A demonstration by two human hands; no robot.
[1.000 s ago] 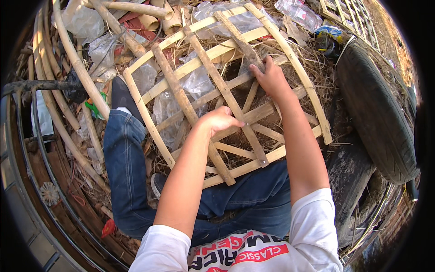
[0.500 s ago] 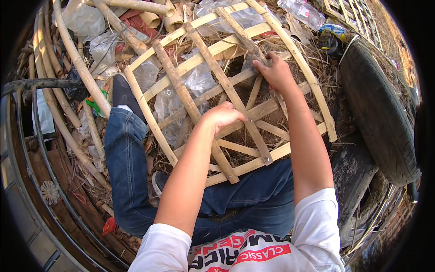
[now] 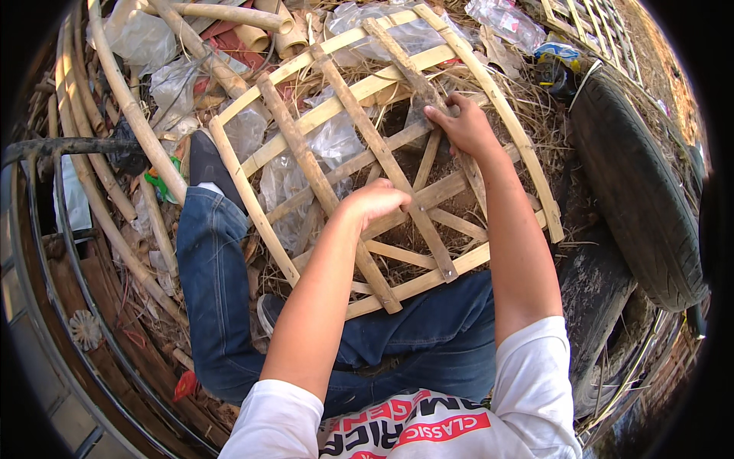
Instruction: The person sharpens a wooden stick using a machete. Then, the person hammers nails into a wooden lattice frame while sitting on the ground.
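Observation:
A lattice panel of flat bamboo slats lies tilted across the ground in front of my bent legs. My left hand is closed on the panel's middle, by a crossing of two slats; its fingertips are partly hidden. Farther up and to the right, my right hand grips a darker, rough bamboo slat. That slat runs from the panel's far edge down past the hand toward me, lying over the cross slats. Small nail heads show at the near end of a neighbouring slat.
Worn tyres stand close on the right. Bamboo poles lie at the left, beside a black metal rack. Clear plastic bags, dry straw and scraps cover the ground. Another lattice panel shows at the far right.
The darker slat has slid slightly toward me, and my right hand has shifted a little lower with it. The panel's right side has moved slightly left. My left hand stays almost in place.

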